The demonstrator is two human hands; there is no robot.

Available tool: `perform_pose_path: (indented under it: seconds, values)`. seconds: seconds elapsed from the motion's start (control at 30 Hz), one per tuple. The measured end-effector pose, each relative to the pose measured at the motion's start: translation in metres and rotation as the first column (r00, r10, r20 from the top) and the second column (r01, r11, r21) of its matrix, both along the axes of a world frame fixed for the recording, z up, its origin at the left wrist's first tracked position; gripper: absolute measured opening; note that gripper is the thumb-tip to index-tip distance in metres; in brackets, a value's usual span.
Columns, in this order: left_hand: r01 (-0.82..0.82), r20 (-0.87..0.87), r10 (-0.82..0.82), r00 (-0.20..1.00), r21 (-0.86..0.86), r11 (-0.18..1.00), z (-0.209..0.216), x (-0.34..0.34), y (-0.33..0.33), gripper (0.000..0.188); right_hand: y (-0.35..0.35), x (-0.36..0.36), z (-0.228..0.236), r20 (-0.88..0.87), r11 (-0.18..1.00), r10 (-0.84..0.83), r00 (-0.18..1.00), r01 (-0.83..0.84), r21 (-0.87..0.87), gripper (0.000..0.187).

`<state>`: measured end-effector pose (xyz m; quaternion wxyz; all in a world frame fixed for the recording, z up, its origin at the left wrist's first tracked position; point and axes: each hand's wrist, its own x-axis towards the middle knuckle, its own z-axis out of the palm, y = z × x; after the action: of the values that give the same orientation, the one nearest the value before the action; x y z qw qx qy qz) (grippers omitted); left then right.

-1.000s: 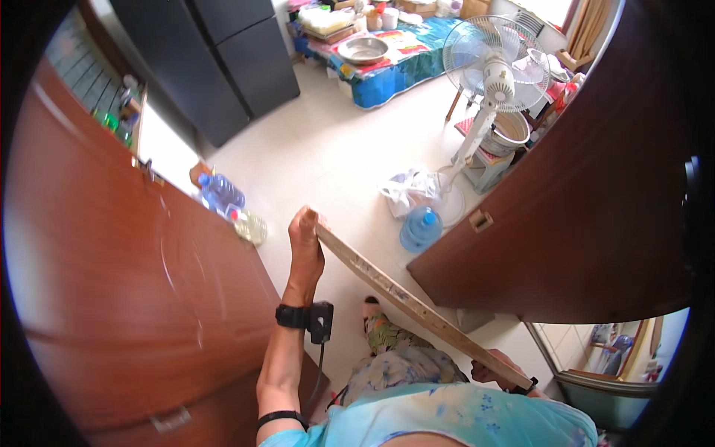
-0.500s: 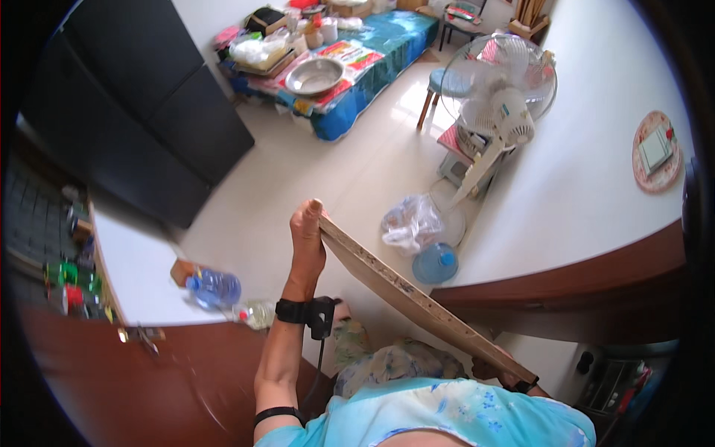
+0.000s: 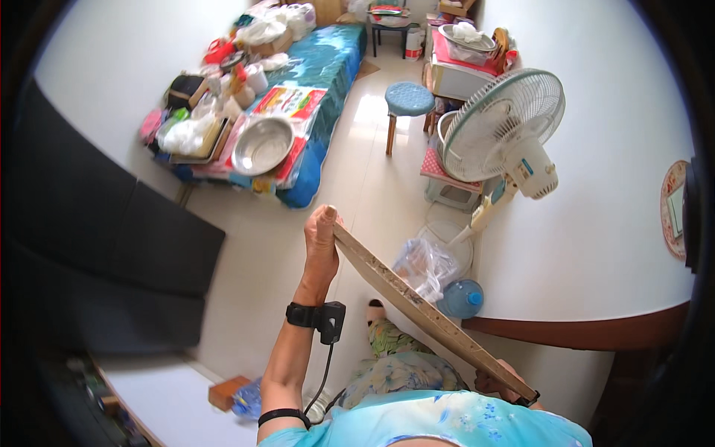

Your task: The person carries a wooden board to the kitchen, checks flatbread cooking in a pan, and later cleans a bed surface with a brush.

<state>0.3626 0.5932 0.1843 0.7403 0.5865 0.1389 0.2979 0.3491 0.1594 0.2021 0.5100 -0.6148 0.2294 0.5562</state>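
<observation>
A flat wooden board (image 3: pixel 424 307) slants in front of my body, seen almost edge-on, with a worn, stained rim. At its upper left end my left hand (image 3: pixel 322 246) is closed round the edge, thumb on top. My right hand (image 3: pixel 497 380) grips the lower right end, close to my waist, and the board partly hides its fingers. A black strap with a small device and cable sits on my left wrist.
A standing fan (image 3: pixel 506 127) is at the right by the white wall. Below it are a plastic bag (image 3: pixel 424 264) and a blue water jug (image 3: pixel 462 298). Ahead stand a blue stool (image 3: pixel 409 99) and a cloth-covered table (image 3: pixel 339 59) bearing a metal basin (image 3: pixel 263 146). A dark fridge (image 3: pixel 141 231) stands left.
My view has turned and moved forward past the brown door; the fan, table and stool look nearer. Both hands keep their hold on the board, which stays slanted before me.
</observation>
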Motion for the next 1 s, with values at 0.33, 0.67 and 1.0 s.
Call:
perform_pose_path:
  seconds: [0.33,0.67,1.0]
  values:
    - [0.119,0.037,-0.116,0.993,-0.094,0.988,0.013,0.159,0.156,0.05,0.139,0.081,-0.037,-0.248,0.918,-0.338,0.908,0.376,0.124,0.028]
    - [0.3,0.064,-0.294,0.954,-0.107,0.948,0.029,0.346,0.306,0.05,0.342,0.202,0.018,0.428,0.987,0.158,0.89,-0.156,-0.038,0.008]
    - [0.46,0.068,-0.457,0.887,-0.039,0.887,0.074,0.554,0.392,0.047,0.458,0.353,-0.028,0.035,0.938,-0.289,0.957,0.276,0.209,0.015]
